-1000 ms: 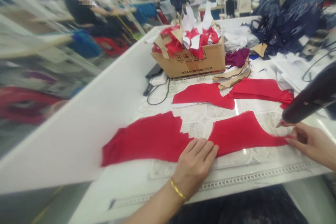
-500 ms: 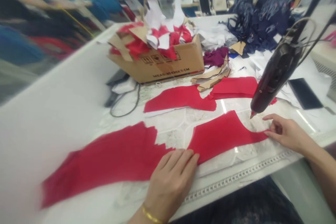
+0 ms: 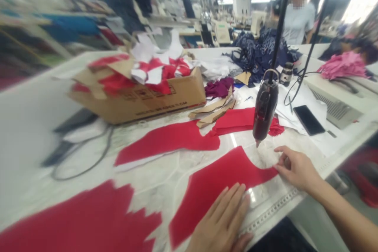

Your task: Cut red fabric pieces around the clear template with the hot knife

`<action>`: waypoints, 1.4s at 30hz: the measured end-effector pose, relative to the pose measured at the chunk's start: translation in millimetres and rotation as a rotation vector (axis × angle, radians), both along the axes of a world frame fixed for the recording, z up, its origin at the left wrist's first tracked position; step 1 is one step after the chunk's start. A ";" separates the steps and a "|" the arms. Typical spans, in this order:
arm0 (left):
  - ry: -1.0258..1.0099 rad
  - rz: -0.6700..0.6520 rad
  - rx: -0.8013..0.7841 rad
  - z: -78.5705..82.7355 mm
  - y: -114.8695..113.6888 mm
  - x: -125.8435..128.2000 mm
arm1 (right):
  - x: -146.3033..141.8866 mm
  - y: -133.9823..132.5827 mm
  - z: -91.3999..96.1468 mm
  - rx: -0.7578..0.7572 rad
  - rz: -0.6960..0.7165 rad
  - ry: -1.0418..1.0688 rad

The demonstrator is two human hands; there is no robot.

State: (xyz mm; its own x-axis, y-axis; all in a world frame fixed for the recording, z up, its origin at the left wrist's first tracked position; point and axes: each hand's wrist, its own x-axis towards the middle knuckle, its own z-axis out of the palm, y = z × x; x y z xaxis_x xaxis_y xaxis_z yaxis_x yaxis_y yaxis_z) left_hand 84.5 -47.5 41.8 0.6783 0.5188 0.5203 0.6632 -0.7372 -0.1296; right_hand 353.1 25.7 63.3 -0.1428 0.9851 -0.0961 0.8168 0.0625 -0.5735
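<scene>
My left hand (image 3: 223, 222) lies flat, fingers stretched out, on the near edge of a red fabric piece (image 3: 218, 183) spread on the white table (image 3: 26, 114). At that piece's right tip, my right hand (image 3: 295, 167) rests with its fingers curled and pinching at the cloth. Just above and left of the right hand, a black hanging tool (image 3: 264, 110) dangles on a cord with its tip pointing down at the table. A second red piece (image 3: 73, 224) lies at the near left, blurred.
A cardboard box (image 3: 141, 94) full of red and white scraps stands at the back left. Two more red pieces (image 3: 168, 141), card patterns (image 3: 214, 112), purple cloth (image 3: 220, 86), dark blue fabric (image 3: 260, 51) and a phone (image 3: 308, 120) lie beyond. A person (image 3: 298, 15) stands behind.
My view has swung right and up. The hanging tool now hangs upright over the cloth's right tip instead of slanting in from the right. Both hands stay on the same red piece.
</scene>
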 end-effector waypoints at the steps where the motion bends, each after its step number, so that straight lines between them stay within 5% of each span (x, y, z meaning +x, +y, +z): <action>1: -0.004 -0.014 0.011 -2.3 2.9 2.1 | -2.4 -1.6 -0.4 0.001 0.009 -0.005; 11: 0.016 -0.030 0.006 -10.5 10.1 2.3 | -4.7 -6.1 2.8 -0.058 0.027 -0.016; 14: 0.032 -0.009 -0.037 -6.4 7.1 5.9 | 5.6 -1.7 3.6 0.036 -0.021 -0.018; 19: 0.035 -0.033 -0.172 0.1 4.9 24.1 | 8.7 14.5 21.0 0.384 -0.026 0.329; 25: 0.076 -0.128 -0.280 1.9 14.3 58.5 | -35.0 39.1 46.1 0.441 0.091 0.606; 34: 0.085 -0.108 -0.309 -9.3 22.2 82.6 | -55.0 32.1 41.3 0.574 0.017 0.824; 42: 0.062 -0.134 -0.281 -15.6 19.2 79.7 | -30.3 10.9 53.9 0.668 -0.090 0.611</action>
State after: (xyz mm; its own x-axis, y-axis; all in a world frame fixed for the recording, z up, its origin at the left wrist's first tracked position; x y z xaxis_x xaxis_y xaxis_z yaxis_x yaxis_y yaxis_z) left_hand 164.2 -28.3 26.3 0.7762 0.5406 0.3245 0.5552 -0.8299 0.0544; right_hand 322.8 36.6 117.2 0.0983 0.8187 0.5658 0.4002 0.4880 -0.7757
